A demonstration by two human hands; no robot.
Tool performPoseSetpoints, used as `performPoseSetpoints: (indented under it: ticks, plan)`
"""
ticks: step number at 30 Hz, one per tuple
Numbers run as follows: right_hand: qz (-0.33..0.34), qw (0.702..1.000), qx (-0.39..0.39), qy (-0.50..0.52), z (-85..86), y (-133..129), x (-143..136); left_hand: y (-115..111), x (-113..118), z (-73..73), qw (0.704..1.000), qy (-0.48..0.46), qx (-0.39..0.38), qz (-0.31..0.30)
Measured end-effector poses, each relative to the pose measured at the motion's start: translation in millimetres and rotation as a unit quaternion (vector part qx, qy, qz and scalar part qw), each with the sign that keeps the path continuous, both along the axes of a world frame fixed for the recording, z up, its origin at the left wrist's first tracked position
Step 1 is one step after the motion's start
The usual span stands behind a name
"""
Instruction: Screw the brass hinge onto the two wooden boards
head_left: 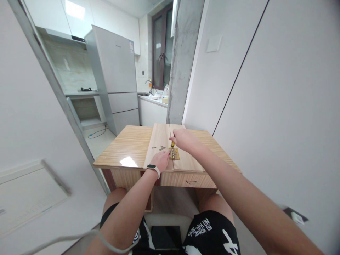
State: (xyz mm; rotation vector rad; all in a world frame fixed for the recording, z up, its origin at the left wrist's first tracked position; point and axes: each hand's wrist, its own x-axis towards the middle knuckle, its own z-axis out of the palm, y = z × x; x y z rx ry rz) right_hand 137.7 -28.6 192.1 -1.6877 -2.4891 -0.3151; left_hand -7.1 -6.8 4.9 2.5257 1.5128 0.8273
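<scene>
Two pale wooden boards [159, 136] lie side by side on the desk, with a brass hinge [175, 154] across their seam. My right hand [183, 139] is wrapped round a yellow-handled screwdriver [173, 144], which points down at the hinge's left leaf. My left hand [162, 159] rests on the left board, its fingertips pressed together by the hinge and the tool's tip; what they hold is too small to make out. Several screws [162, 148] lie on the left board, past my left hand.
The striped wooden desk [127, 141] has a drawer [191, 180] at its front, above my knees. A white wall [265, 88] stands close on the right. A grey fridge [117, 63] and a sink counter [152, 109] are beyond the desk.
</scene>
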Motion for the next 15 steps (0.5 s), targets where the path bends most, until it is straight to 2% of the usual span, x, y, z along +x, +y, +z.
performPoseSetpoints:
  ticks: [2, 9, 15]
  plan:
    - [0.014, 1.0, 0.001, -0.006, -2.3, 3.1, 0.0, -0.1, 0.2, -0.5, 1.0, 0.005, 0.007, 0.001]
    - [0.125, 0.992, -0.01, 0.011, -3.8, 11.4, 7.9, -0.9, 0.0, -1.1, 1.0, 0.021, 0.011, 0.006]
    - [0.14, 0.989, -0.033, 0.029, -2.0, 7.6, 10.4, -1.9, 0.1, 1.5, 1.0, 0.005, -0.017, 0.005]
